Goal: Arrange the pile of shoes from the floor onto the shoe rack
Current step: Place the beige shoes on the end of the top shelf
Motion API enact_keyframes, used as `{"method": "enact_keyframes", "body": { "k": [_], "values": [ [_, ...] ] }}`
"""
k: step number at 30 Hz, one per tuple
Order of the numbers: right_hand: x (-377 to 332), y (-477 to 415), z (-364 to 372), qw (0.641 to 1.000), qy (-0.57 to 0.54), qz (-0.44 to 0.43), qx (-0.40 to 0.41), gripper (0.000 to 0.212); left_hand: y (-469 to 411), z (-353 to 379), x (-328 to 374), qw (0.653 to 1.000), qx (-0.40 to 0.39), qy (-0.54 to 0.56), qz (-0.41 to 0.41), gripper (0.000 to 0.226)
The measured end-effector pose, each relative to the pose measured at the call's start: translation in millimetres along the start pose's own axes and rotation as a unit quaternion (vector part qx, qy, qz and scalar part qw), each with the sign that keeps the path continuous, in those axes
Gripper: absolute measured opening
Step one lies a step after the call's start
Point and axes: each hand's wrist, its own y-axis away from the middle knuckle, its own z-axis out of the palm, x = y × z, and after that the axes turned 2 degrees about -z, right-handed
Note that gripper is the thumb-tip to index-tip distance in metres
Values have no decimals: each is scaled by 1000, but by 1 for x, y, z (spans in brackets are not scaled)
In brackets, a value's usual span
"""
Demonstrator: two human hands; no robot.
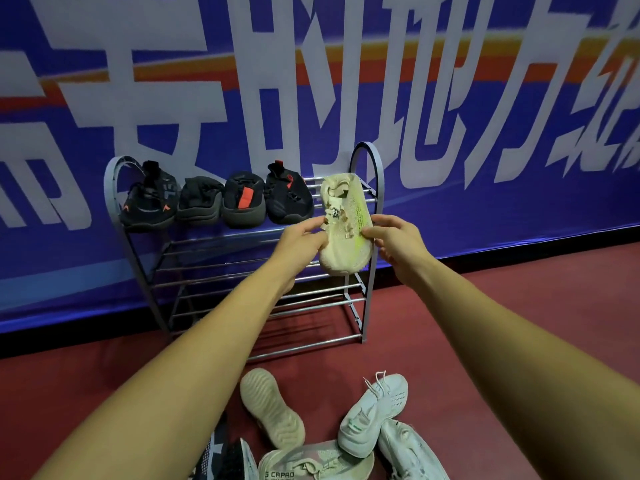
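Note:
A cream knit shoe (344, 220) with a yellow-green stripe hangs toe-down at the right end of the grey metal shoe rack's (367, 161) top shelf. My left hand (304, 239) pinches its left side and my right hand (398, 237) grips its right side. Several black shoes (214, 199) with orange marks stand in a row on the top shelf, to the left of the held shoe. The lower shelves hold nothing. On the red floor near me lies the pile: a cream shoe (272, 407) sole up, white sneakers (374, 414) and a black-and-white shoe (225, 459).
The rack stands against a blue banner wall (485, 98) with large white characters. Red floor (519, 323) spreads to the right of the rack and between the rack and the pile.

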Motion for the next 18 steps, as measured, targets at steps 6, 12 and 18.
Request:
{"method": "enact_keyframes", "body": {
  "k": [6,12,18],
  "values": [
    [12,-25,8,998,-51,15,15,26,-10,0,-1,997,-54,24,-42,52],
    [5,-44,20,998,-55,-20,11,21,-27,-7,1,983,-9,173,-55,55],
    [5,-50,17,995,-100,-15,-16,38,-34,9,8,953,57,292,-61,45]
  ]
}}
